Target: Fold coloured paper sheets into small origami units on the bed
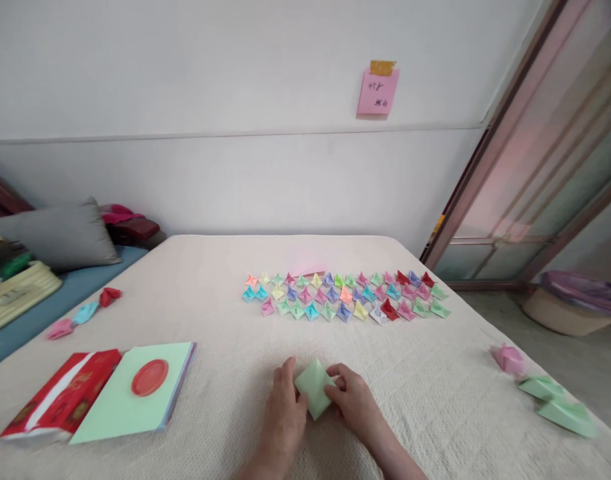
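Observation:
A small folded square of light green paper (315, 391) lies corner-up between my hands, just above or on the cream cloth. My left hand (285, 413) holds its left corner, thumb along the lower left edge. On the other side, my right hand (353, 400) pinches the right corner between thumb and curled fingers. A faint crease runs down the paper from its top corner. Beyond my hands, rows of small folded paper boats (330, 295) in many colours stand on the cloth.
At left lie a red tissue packet (65, 390) and a stack of green paper (120, 407) bearing a red round lid (150, 377). Folded paper pieces sit near both edges, including a pink one (509, 359) and green ones (565, 415). A bin (565, 303) stands beyond the right edge.

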### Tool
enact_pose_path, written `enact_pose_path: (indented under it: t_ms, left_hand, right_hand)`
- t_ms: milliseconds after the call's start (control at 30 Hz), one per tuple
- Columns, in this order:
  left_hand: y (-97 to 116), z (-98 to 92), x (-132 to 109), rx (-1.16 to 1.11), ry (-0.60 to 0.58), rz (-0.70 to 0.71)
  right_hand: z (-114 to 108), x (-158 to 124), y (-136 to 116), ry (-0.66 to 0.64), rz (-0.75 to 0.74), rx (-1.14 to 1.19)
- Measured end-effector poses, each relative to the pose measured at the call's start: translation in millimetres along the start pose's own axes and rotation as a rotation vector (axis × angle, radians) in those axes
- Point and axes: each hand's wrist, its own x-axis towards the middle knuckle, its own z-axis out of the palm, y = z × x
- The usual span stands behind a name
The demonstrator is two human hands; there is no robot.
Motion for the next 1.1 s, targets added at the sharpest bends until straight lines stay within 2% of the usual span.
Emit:
enact_pose_path:
  t_ms: [67, 100, 133, 200, 267, 400, 633, 767, 900, 1100]
  left_hand:
    - [-8.0, 4.3, -4.5, 0.249, 0.08, 0.188]
    - [-12.1, 6.7, -7.6, 0.36, 0.082, 0.293]
    - [-16.4, 9.3, -11.2, 0.463, 0.048, 0.399]
    - [-25.6, 15.2, -18.6, 0.622, -0.099, 0.599]
    - [-33.9, 20.9, -24.4, 0.721, -0.248, 0.707]
    - [-39.1, 25.8, -25.8, 0.802, -0.378, 0.647]
    - [-18.6, 14.8, -19.0, 0.754, -0.516, 0.538]
    - [-14.2, 13.0, -18.3, 0.729, -0.546, 0.519]
    - [-15.7, 15.2, -17.0, 0.716, -0.554, 0.505]
    - [-13.9, 15.3, -16.6, 0.724, -0.571, 0.503]
  right_hand:
    - [0.7, 0.8, 0.6, 0.02, -0.016, -0.065]
    - [0.5, 1.0, 0.1, 0.032, -0.024, -0.097]
    - [0.2, 1.2, -0.5, 0.042, -0.032, -0.128]
    - [-0.3, 1.4, -1.2, 0.057, -0.043, -0.183]
    - [-0.3, 1.7, -0.6, 0.055, -0.048, -0.223]
    - [0.0, 1.0, 3.4, 0.043, -0.071, -0.287]
    - [-13.9, -5.6, 7.2, 0.146, -0.072, -0.418]
    - [-17.3, -3.9, 7.5, 0.113, -0.105, -0.379]
    - [-8.5, 0.5, 10.7, 0.034, -0.133, -0.313]
    - [-3.0, 4.3, 15.6, -0.019, -0.15, -0.251]
